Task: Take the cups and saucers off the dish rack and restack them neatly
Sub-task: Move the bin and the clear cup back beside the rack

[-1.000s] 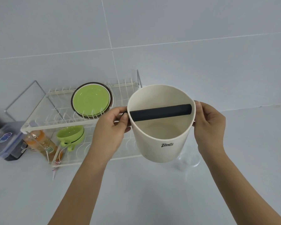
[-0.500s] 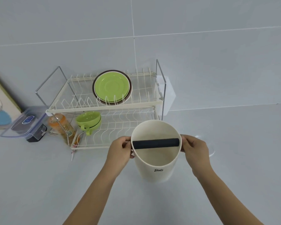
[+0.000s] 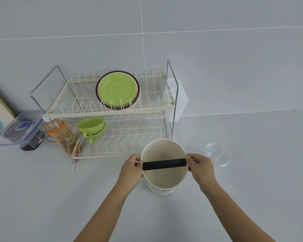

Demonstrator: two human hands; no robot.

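Hands not yet on crockery: left hand [image 3: 131,169] and right hand [image 3: 200,167] each kept a curled-finger grip on opposite rim points of a cream knock box [image 3: 164,179] with black bar [image 3: 164,164], apparently resting on the table [image 3: 42,198]. Preliminary step, likely clearing space. Green saucers [image 3: 117,89] stood well beyond the grip on the dish rack [image 3: 110,112] upper tier; green cups [image 3: 91,127] beyond-left, lower tier. Next: release, reach rack.
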